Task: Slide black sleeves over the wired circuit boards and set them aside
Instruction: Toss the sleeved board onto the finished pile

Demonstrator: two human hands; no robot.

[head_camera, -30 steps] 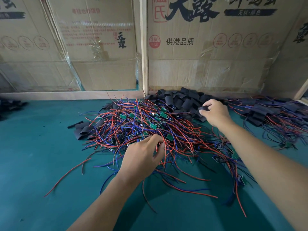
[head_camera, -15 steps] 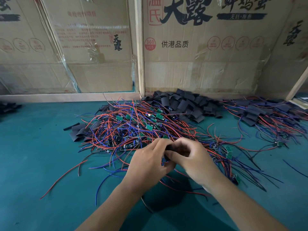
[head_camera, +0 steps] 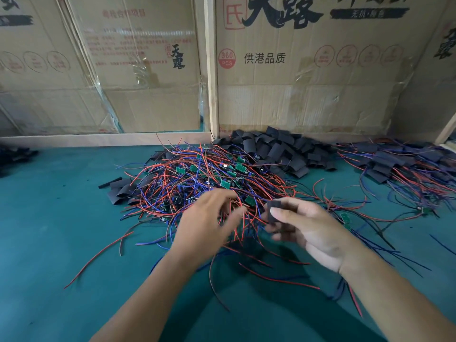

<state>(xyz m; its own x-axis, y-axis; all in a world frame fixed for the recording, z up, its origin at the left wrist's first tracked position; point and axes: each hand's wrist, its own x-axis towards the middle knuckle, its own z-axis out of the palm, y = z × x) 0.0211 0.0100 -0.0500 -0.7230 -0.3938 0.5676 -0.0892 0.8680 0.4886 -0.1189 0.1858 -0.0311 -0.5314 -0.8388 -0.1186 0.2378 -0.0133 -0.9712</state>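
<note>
My right hand (head_camera: 308, 228) pinches a black sleeve (head_camera: 273, 210) between thumb and fingers, just above the near edge of the wire pile. My left hand (head_camera: 209, 218) hovers blurred to the left of it, with its fingers loosely spread over red and blue wires and no clear grip on anything. The tangled pile of wired green circuit boards (head_camera: 209, 178) lies beyond both hands. A heap of loose black sleeves (head_camera: 278, 149) sits behind it against the wall. Sleeved boards with wires (head_camera: 394, 166) lie in a pile at the right.
The green table top (head_camera: 61, 230) carries a few flat black sleeves (head_camera: 121, 191) left of the wire pile. Loose wires trail toward me under my forearms. Cardboard boxes (head_camera: 148, 70) and a wooden ledge (head_camera: 98, 139) close off the back. Dark items (head_camera: 14, 154) lie at the far left.
My right hand took a sleeve from the heap and brought it to my left hand at the pile's near edge. The hands have now parted, with the sleeve staying in my right hand.
</note>
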